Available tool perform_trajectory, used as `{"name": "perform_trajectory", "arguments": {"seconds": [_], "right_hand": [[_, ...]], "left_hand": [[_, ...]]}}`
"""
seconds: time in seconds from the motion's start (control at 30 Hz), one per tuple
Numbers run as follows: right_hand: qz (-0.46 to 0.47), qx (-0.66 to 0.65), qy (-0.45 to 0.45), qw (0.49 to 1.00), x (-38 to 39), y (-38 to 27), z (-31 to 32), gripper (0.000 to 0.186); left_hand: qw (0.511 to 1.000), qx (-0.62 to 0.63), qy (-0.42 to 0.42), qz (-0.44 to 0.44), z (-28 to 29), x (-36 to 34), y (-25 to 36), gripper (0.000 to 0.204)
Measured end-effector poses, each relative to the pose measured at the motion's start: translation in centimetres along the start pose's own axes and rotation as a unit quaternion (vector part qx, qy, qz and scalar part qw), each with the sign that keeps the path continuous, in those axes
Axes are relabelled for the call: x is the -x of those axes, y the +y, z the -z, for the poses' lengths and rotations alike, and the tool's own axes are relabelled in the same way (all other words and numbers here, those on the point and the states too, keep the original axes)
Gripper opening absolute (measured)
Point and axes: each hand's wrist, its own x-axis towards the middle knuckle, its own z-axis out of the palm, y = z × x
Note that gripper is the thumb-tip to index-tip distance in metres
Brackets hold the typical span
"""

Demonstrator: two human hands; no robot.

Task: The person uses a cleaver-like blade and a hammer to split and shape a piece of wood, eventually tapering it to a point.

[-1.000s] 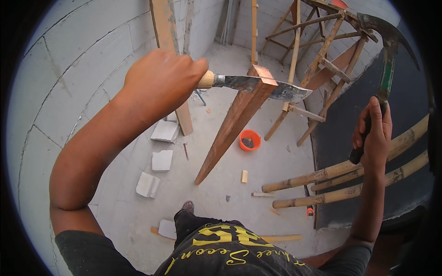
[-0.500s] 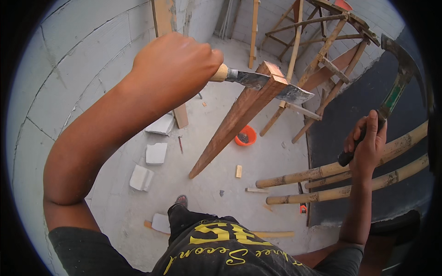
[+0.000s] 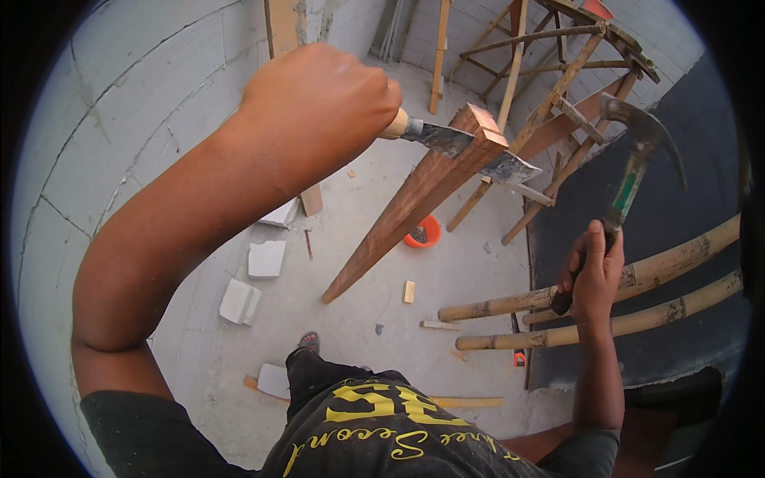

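Note:
My left hand [image 3: 319, 99] is closed around the pale handle of a flat metal blade, a chisel [image 3: 462, 145], whose blade lies across the top end of a long reddish-brown wooden beam [image 3: 406, 207] that slants down to the floor. My right hand [image 3: 594, 267] grips the dark handle of a claw hammer [image 3: 637, 159], held up to the right of the beam, its steel head apart from the chisel. I look down from a height; my legs and dark shirt with yellow print fill the lower middle.
White block walls curve on the left. On the floor below lie pale block pieces [image 3: 253, 275], an orange bowl [image 3: 422, 233] and small wood offcuts. Bamboo poles [image 3: 621, 295] run across on the right, over a dark sheet [image 3: 669, 239]. A wooden scaffold frame [image 3: 558, 64] stands behind.
My left hand and the chisel have shifted slightly toward me on the beam top. My right hand has lowered and swung the hammer leftward, closer to the chisel.

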Motion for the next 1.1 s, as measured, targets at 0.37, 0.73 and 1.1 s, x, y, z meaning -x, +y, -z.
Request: {"name": "perform_trajectory", "arguments": {"seconds": [0.37, 0.73, 1.1], "right_hand": [[0.031, 0.032, 0.011, 0.999, -1.2, -1.5, 2.2, 0.021], [-0.03, 0.049, -0.007, 0.998, -1.8, -3.4, 2.8, 0.023], [-0.118, 0.084, -0.064, 0.987, -0.4, -1.6, 1.4, 0.021]], "left_hand": [[0.998, 0.061, -0.015, 0.007, -1.6, 0.0, 1.0, 0.007], [0.998, 0.032, -0.042, 0.022, -2.4, 0.2, 0.4, 0.009], [0.997, 0.065, -0.038, 0.03, -3.8, 0.4, 1.0, 0.006]]}}
